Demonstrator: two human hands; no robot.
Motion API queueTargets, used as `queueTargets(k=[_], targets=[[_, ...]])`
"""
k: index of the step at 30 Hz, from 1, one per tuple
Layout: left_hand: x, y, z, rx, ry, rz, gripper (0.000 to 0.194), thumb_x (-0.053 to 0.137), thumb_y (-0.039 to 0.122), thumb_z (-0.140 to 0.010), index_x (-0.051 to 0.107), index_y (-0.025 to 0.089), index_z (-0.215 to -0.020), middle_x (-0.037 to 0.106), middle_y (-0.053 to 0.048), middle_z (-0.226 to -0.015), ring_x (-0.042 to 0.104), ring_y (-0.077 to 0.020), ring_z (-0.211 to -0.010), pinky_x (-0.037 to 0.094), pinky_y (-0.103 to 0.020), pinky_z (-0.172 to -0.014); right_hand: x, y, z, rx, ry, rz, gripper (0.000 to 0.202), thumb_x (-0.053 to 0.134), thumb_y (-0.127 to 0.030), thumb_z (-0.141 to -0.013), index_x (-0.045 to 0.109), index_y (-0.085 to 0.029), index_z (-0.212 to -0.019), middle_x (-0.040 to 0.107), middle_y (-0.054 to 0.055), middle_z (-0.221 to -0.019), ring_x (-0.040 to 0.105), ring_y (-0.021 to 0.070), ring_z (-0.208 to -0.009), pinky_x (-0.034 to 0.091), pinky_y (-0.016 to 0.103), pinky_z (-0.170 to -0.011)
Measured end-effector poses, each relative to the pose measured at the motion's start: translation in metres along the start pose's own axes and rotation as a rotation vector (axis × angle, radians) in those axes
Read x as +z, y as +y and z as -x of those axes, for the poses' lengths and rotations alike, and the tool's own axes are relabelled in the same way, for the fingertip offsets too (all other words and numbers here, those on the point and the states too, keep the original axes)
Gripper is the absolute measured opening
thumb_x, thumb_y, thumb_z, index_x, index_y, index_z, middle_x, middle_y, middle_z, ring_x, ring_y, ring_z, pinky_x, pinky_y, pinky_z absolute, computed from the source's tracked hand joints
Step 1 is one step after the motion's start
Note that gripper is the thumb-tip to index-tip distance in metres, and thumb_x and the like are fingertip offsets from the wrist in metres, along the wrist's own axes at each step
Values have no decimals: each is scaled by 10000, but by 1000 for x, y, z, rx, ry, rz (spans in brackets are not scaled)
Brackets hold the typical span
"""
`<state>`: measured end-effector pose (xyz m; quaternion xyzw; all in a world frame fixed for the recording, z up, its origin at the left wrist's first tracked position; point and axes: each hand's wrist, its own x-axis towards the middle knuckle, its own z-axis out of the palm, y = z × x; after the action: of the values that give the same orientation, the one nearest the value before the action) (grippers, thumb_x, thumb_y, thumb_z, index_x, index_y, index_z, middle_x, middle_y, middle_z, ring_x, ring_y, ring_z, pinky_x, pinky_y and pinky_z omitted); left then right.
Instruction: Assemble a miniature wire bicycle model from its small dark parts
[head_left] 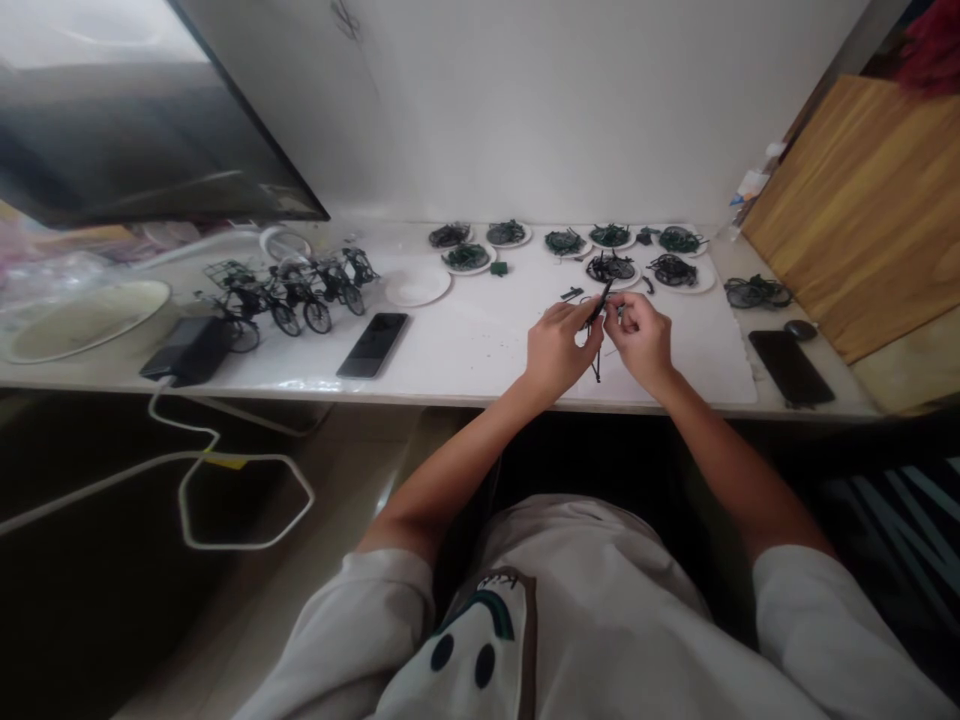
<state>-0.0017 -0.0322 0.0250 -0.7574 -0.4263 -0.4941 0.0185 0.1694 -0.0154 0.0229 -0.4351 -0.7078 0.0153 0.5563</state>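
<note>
My left hand [559, 348] is closed on a thin black model bicycle part [598, 365], which sticks out above and below the fingers. Close beside it, my right hand [641, 335] pinches at the same part with thumb and forefinger; the exact contact is too small to make out. Just beyond the hands sit plates of dark small parts, among them a plate of black pieces [611, 267] and a plate of black wheels [673, 270]. A small black piece [572, 294] lies by my left fingers. Several assembled model bicycles [300, 290] stand at the left.
A phone [373, 345], a bare white plate [417, 287] and a black power adapter [187, 348] lie to the left, below a monitor [150, 120]. At the right are another dark phone [791, 367], black wheels [757, 291] and a wooden board [862, 210]. Green-part plates [469, 257] line the back.
</note>
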Motion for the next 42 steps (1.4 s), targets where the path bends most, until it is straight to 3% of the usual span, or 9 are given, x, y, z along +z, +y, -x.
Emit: queueTargets(k=[7, 15, 20, 25, 30, 33, 37, 39, 42], targets=[[0, 2, 1, 21, 40, 42, 351, 615, 257, -1060, 781, 199, -1363, 854, -109, -1118, 776, -210, -1016, 640, -355, -951, 2, 0, -2, 85, -32, -154, 326, 654, -572, -1039, 662, -249, -988, 382, -101, -551, 337, 124, -505, 324, 286, -550], [0, 0, 1, -32, 4, 70, 333, 654, 245, -1042, 787, 217, -1347, 849, -114, -1124, 777, -224, -1035, 620, -361, -965, 0, -5, -4, 221, -83, -222, 496, 683, -716, -987, 685, -221, -957, 393, -86, -553, 338, 114, -514, 320, 275, -524], [1, 0, 1, -101, 8, 147, 313, 688, 247, -1016, 793, 220, -1310, 849, -111, -1100, 786, -234, -1004, 627, -372, -951, 2, -3, -2, 177, -54, -202, 479, 658, -706, -1013, 710, -231, -994, 424, -75, -557, 357, 126, -518, 342, 289, -545], [5, -3, 0, -280, 14, 398, 321, 772, 244, -968, 759, 225, -1288, 848, -100, -1126, 814, -231, -1007, 645, -386, -994, -2, -5, 0, 48, -52, -80, 378, 596, -589, -1083, 735, -237, -1080, 404, -78, -579, 391, 135, -537, 383, 298, -605], [11, -19, -6, -440, 12, 697, 551, 866, 274, -896, 711, 197, -1419, 854, -91, -1050, 818, -220, -979, 661, -356, -966, -5, -8, 0, -13, -109, -16, 320, 573, -509, -1096, 726, -232, -1142, 420, -79, -584, 417, 137, -537, 392, 301, -628], [14, -31, -10, -525, -12, 825, 377, 891, 294, -861, 800, 152, -1199, 851, -113, -1091, 814, -227, -987, 659, -341, -937, -3, -4, 0, 44, -131, 8, 346, 587, -506, -1075, 674, -233, -1269, 433, -88, -580, 443, 152, -545, 414, 308, -647], [16, -43, -14, -716, 22, 1103, 323, 920, 308, -843, 792, 140, -1087, 845, -109, -1066, 815, -216, -969, 649, -376, -998, 0, 8, 0, 163, -126, 4, 484, 641, -549, -1025, 605, -228, -1385, 453, -96, -588, 457, 166, -550, 421, 321, -650], [14, -46, -16, -816, 42, 1202, 265, 908, 257, -859, 777, 134, -1054, 837, -110, -1064, 821, -219, -1010, 629, -387, -1057, 1, 16, 0, 198, -131, -24, 489, 662, -576, -1005, 630, -224, -1343, 458, -92, -588, 444, 163, -549, 410, 325, -646], [11, -46, -20, -993, 37, 1323, 118, 821, 158, -931, 742, 133, -1015, 821, -125, -1113, 809, -240, -1160, 590, -383, -1139, 3, 26, 2, 216, -198, -91, 424, 661, -617, -991, 709, -220, -1132, 431, -76, -586, 409, 151, -554, 357, 321, -615]])
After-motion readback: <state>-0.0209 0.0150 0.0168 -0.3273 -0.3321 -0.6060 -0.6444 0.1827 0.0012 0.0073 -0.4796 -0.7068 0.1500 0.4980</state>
